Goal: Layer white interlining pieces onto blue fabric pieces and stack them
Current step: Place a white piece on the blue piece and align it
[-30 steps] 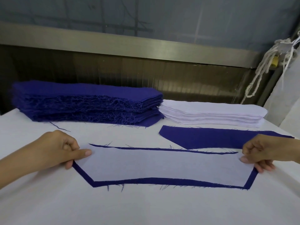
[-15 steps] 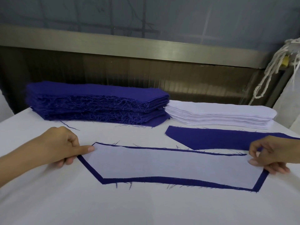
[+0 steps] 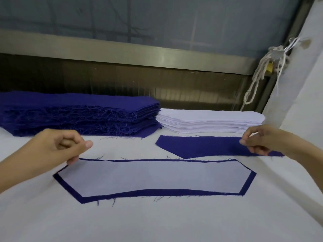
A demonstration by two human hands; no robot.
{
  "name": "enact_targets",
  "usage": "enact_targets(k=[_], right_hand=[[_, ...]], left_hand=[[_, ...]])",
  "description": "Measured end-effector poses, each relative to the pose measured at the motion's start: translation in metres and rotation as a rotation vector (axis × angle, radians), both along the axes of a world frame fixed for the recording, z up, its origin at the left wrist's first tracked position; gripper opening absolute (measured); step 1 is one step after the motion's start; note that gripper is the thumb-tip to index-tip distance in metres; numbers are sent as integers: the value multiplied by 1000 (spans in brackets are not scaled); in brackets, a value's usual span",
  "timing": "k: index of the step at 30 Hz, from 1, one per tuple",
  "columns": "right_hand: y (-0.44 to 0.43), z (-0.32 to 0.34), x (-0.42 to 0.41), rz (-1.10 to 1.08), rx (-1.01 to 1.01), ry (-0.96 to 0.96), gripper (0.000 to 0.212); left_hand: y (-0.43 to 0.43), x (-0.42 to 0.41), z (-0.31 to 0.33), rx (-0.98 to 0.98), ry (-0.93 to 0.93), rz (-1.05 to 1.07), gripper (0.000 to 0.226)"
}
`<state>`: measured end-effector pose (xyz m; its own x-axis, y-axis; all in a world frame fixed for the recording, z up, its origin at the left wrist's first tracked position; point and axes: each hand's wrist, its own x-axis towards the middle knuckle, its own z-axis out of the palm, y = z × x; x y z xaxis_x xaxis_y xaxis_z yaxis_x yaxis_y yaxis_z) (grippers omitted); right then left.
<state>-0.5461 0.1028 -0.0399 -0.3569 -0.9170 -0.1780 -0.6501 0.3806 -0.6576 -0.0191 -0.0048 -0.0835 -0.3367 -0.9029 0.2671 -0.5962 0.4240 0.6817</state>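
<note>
The white interlining piece (image 3: 153, 177) lies flat on a blue fabric piece (image 3: 157, 192), which shows as a blue border all round. The pair sits on the surface (image 3: 157, 222) with its long axis running from the left fingers towards the right ones.

The left hand (image 3: 57, 147) is at the pair's far-left corner. Its fingers (image 3: 73, 160) are curled, their tips touch that corner, and the thumb sticks out clear of the cloth. Whether any fabric is caught under them I cannot tell.

The right hand (image 3: 262, 142) is over the right end of a second, bare blue piece (image 3: 201, 146), which lies just beyond the layered pair. Thumb and forefinger tips are drawn together and the lower fingers are down at the cloth. I cannot tell whether they pinch it.

Just beyond the right fingers is the stack of white interlining (image 3: 209, 121), long axis also left to right. Its right end is near that hand and well apart from the left. The stack of blue pieces (image 3: 78, 112) is beyond the left fingers.

This layering looks done. The bare blue piece probably needs interlining next, and the right hand is the nearer one, reaching slightly away from the body. Lifting one thin sheet alone could be fiddly.
</note>
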Motion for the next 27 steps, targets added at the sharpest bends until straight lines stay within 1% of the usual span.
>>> enact_targets(k=[2,6,8,12,16,18,22,25,27], right_hand=[[-6,3,2,-82,-62,18,12],[-17,8,-5,-225,-228,-11,13],[-21,9,-13,-285,-293,-20,12],[-34,9,-35,-369,-366,-14,13],[-53,3,-61,-459,-473,36,17],[-63,-3,-74,-513,-519,88,18],[-82,-14,-99,-586,-513,194,17],[-94,-19,-112,-610,-462,304,21],[-101,-20,-117,-589,-404,396,24]], left_hand=[[2,-19,9,-83,5,-56,17],[-1,-66,28,-227,-64,-157,2],[-6,-93,36,-303,-107,-203,9],[-23,-148,46,-414,-201,-276,14],[-49,-196,52,-637,-371,-271,26],[-63,-215,51,-716,-449,-244,29],[-85,-242,42,-787,-674,-172,35],[-96,-256,36,-786,-829,-99,27],[-101,-262,36,-762,-877,-42,21]])
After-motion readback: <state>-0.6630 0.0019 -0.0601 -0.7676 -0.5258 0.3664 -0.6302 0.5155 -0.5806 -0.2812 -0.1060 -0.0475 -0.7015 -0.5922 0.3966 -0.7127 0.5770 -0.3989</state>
